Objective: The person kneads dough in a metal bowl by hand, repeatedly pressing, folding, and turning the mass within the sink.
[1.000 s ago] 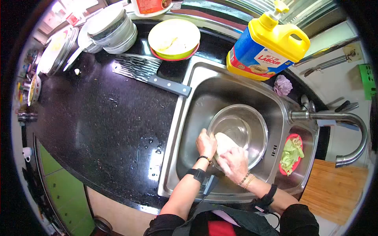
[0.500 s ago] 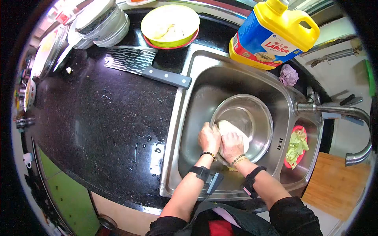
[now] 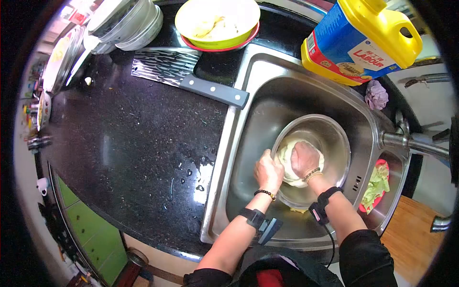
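Note:
A round metal basin (image 3: 337, 136) sits inside the larger bowl of the stainless steel sink (image 3: 258, 117). My left hand (image 3: 268, 171) is closed on the basin's left rim, its fingertips partly hidden behind the edge. Inside the basin, my right hand (image 3: 305, 158) presses down with curled fingers on a pale, whitish-green rounded thing (image 3: 289, 178), whose kind I cannot make out. That thing spreads around the hand against the basin's bottom. A small yellowish scrap (image 3: 299, 209) lies in the sink below the basin.
A cleaver (image 3: 213, 90) lies on the black counter (image 3: 129, 158), its handle over the sink edge. Behind stand a yellow-green bowl (image 3: 217, 40) and a yellow detergent jug (image 3: 358, 52). Leaves (image 3: 376, 186) fill a red container in the small sink, near the faucet (image 3: 420, 143).
My right hand has moved deeper into the basin, pushing the pale thing toward its middle. My left hand has shifted from the pale thing to the rim. The view has also shifted.

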Tool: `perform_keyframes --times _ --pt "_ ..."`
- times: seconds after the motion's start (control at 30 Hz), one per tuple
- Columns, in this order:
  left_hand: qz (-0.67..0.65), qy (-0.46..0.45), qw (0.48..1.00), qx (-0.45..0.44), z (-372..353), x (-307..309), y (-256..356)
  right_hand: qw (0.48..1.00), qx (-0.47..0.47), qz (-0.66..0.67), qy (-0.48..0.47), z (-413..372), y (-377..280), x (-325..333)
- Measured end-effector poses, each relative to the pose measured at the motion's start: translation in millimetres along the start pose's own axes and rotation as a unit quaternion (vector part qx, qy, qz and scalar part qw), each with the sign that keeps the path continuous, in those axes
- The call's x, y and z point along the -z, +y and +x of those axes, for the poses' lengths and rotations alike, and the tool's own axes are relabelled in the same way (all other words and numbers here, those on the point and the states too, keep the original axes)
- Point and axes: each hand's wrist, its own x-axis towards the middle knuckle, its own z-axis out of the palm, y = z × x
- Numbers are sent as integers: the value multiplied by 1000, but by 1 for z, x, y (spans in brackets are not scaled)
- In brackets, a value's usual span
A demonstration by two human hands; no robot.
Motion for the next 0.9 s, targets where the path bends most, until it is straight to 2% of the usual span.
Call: perform_keyframes --times 0.03,0.07,0.17,0.2,0.37,0.47,0.5,0.57,0.6,0.63,0.67,0.7,0.73,0.77,0.83,0.9 --pt "5 2 1000 0 0 1 1 1000 -16 14 -2 3 1 0" --pt "4 -2 1000 -3 0 1 1 998 -20 31 41 6 2 -2" --pt "5 -7 1000 -1 0 4 6 998 -46 28 29 14 14 -8" --pt "2 -10 1000 6 0 5 7 996 -35 47 65 17 19 -12" --pt "3 -14 1000 -24 0 5 3 995 -33 56 70 22 27 -11" --pt "2 -12 999 -49 5 6 5 973 -178 147 22 23 16 4" --pt "15 -13 998 -55 4 6 3 974 -174 143 23 22 23 1" --pt "9 -2 998 -59 3 5 3 907 -225 347 78 22 34 4" --pt "4 -12 999 -50 4 6 4 949 -199 231 79 19 41 12" --pt "0 -19 999 -40 5 8 5 951 -193 228 80 24 39 19" --pt "-5 -1 998 -63 8 4 1 989 -120 86 20 29 37 23" --pt "-8 3 998 -61 8 2 -2 997 -44 -58 -40 34 36 24" --pt "-4 -2 998 -60 8 4 0 972 -128 -72 -184 45 34 11" --pt "0 -6 998 -58 8 5 0 959 -158 17 -234 54 21 11" --pt "-2 3 998 -58 11 3 -4 942 -147 -2 -302 65 -18 41" --pt "-4 9 998 -61 10 1 -5 942 -136 -3 -306 62 -8 27"
